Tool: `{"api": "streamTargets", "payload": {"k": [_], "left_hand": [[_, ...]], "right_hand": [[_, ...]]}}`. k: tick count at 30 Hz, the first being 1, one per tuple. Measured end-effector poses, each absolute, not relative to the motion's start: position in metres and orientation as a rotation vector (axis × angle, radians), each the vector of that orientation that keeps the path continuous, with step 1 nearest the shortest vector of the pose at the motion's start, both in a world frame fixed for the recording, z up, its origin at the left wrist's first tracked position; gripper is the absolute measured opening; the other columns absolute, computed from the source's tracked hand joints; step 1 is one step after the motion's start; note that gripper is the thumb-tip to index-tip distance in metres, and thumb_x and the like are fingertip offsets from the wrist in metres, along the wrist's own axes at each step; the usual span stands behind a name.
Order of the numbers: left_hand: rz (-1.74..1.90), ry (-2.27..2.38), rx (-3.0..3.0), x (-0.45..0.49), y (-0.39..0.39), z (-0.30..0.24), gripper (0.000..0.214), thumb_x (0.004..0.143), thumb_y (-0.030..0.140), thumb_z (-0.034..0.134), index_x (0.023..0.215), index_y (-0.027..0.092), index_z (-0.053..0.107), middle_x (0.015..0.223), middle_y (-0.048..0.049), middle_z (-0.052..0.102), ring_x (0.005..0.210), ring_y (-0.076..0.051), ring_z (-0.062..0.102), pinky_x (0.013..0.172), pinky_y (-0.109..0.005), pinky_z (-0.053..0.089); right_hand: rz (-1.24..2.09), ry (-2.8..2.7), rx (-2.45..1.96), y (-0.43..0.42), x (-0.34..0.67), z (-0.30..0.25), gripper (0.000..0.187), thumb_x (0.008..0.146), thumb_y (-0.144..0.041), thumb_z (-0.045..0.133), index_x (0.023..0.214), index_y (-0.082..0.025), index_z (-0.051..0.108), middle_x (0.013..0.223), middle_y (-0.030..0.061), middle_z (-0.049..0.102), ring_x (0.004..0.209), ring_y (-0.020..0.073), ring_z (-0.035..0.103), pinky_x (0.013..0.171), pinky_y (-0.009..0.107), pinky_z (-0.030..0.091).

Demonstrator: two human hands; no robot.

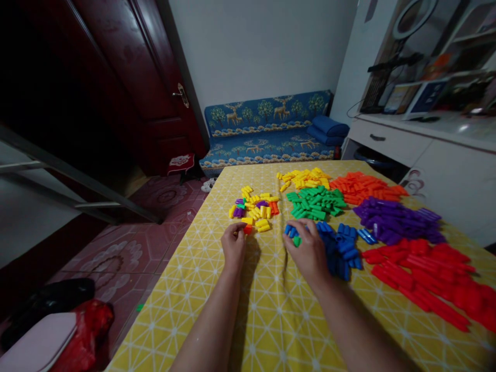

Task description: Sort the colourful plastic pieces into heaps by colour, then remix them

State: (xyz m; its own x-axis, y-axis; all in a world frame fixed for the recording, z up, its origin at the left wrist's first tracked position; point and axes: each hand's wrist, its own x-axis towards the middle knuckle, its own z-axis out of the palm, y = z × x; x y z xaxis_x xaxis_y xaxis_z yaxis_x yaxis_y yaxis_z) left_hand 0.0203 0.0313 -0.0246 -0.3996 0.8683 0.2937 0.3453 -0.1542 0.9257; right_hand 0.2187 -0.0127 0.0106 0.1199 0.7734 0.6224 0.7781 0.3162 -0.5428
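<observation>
My left hand [233, 244] is closed in a pinch at the near edge of a mixed heap. An orange-red plastic piece [248, 229] is at its fingertips. The mixed heap [256, 212] holds mostly yellow short, tube-like pieces, with a few purple, green and orange ones. My right hand [308, 248] curls its fingers over the left end of the blue pile [341, 250]. Between its thumb and fingers shows a small green piece [297, 241], with blue pieces [290, 231] just beyond. Part of the blue pile is hidden behind this hand.
Sorted piles of yellow [306, 178], green [318, 202], orange [364, 187], purple [399, 219] and red pieces [426, 276] lie on the right of the yellow patterned tablecloth [201, 289]. Beyond the table stand a blue sofa [267, 147] and a white cabinet [453, 175].
</observation>
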Motion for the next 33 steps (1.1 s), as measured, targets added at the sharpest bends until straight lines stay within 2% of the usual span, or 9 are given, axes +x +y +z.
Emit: {"api": "streamTargets", "payload": {"k": [10,15,18,20,22,24,26,29,33], "left_hand": [[1.571,1.682,1.403,0.019,0.035,-0.028,0.025,0.073,0.017,0.053,0.085,0.018,0.075,0.088,-0.0061,0.075,0.08,-0.019,0.07,0.073,-0.029,0.055],[1.576,1.679,1.433,0.018,0.036,-0.029,0.024,0.073,0.017,0.053,0.084,0.018,0.074,0.088,-0.006,0.075,0.081,-0.019,0.07,0.074,-0.03,0.056],[1.559,1.68,1.474,0.019,0.036,-0.031,0.024,0.074,0.017,0.052,0.085,0.018,0.074,0.089,-0.0063,0.075,0.082,-0.02,0.07,0.076,-0.031,0.056],[1.542,1.679,1.501,0.019,0.035,-0.031,0.024,0.075,0.017,0.052,0.086,0.018,0.074,0.09,-0.0065,0.075,0.083,-0.02,0.07,0.076,-0.031,0.056],[1.536,1.671,1.517,0.02,0.035,-0.03,0.024,0.076,0.018,0.052,0.087,0.018,0.073,0.09,-0.0063,0.075,0.084,-0.02,0.07,0.077,-0.031,0.056],[1.543,1.661,1.52,0.021,0.034,-0.028,0.024,0.076,0.017,0.052,0.087,0.018,0.074,0.09,-0.006,0.075,0.085,-0.02,0.07,0.077,-0.031,0.056],[1.551,1.657,1.516,0.022,0.033,-0.026,0.025,0.076,0.017,0.051,0.086,0.018,0.074,0.089,-0.0057,0.075,0.085,-0.02,0.069,0.078,-0.031,0.056],[1.557,1.661,1.503,0.023,0.032,-0.024,0.025,0.075,0.015,0.051,0.084,0.019,0.074,0.087,-0.0054,0.075,0.084,-0.02,0.069,0.078,-0.031,0.056],[1.555,1.647,1.5,0.023,0.032,-0.024,0.025,0.074,0.014,0.052,0.085,0.018,0.074,0.089,-0.0057,0.074,0.084,-0.019,0.069,0.076,-0.03,0.056]], "right_hand": [[-0.188,-1.438,-1.692,0.002,0.305,0.005,0.033,0.077,-0.033,0.061,0.102,-0.016,0.073,0.097,0.0117,0.059,0.089,0.0266,0.06,0.08,0.042,0.052],[-0.073,-1.327,-1.481,-0.006,0.289,0.022,0.031,0.081,-0.041,0.062,0.097,-0.017,0.073,0.103,0.011,0.062,0.097,0.0249,0.06,0.086,0.039,0.05],[0.365,-1.155,-1.346,-0.016,0.259,0.034,0.034,0.08,-0.051,0.065,0.085,-0.017,0.07,0.082,0.0052,0.063,0.08,0.0192,0.061,0.069,0.03,0.052],[0.82,-0.967,-1.249,-0.021,0.237,0.036,0.041,0.077,-0.058,0.067,0.08,-0.016,0.067,0.068,0.0019,0.058,0.062,0.0143,0.055,0.05,0.023,0.045],[1.238,-0.722,-1.103,-0.023,0.22,0.035,0.045,0.078,-0.06,0.065,0.078,-0.016,0.063,0.067,0.0023,0.058,0.057,0.0122,0.052,0.042,0.019,0.04],[1.523,-0.496,-0.99,-0.023,0.209,0.033,0.043,0.085,-0.059,0.057,0.079,-0.017,0.06,0.073,0.0056,0.061,0.063,0.0148,0.058,0.046,0.022,0.048],[1.664,-0.372,-0.943,-0.02,0.206,0.031,0.04,0.091,-0.056,0.047,0.08,-0.019,0.057,0.079,0.0075,0.062,0.074,0.0198,0.064,0.058,0.032,0.058],[1.629,-0.38,-0.889,-0.007,0.216,0.03,0.032,0.094,-0.05,0.045,0.079,-0.022,0.053,0.085,0.0054,0.059,0.086,0.0216,0.066,0.077,0.044,0.062],[1.413,-0.441,-0.903,0.034,0.247,0.038,0.025,0.093,-0.045,0.049,0.08,-0.023,0.052,0.091,0.0046,0.056,0.097,0.0197,0.063,0.09,0.047,0.057]]}}
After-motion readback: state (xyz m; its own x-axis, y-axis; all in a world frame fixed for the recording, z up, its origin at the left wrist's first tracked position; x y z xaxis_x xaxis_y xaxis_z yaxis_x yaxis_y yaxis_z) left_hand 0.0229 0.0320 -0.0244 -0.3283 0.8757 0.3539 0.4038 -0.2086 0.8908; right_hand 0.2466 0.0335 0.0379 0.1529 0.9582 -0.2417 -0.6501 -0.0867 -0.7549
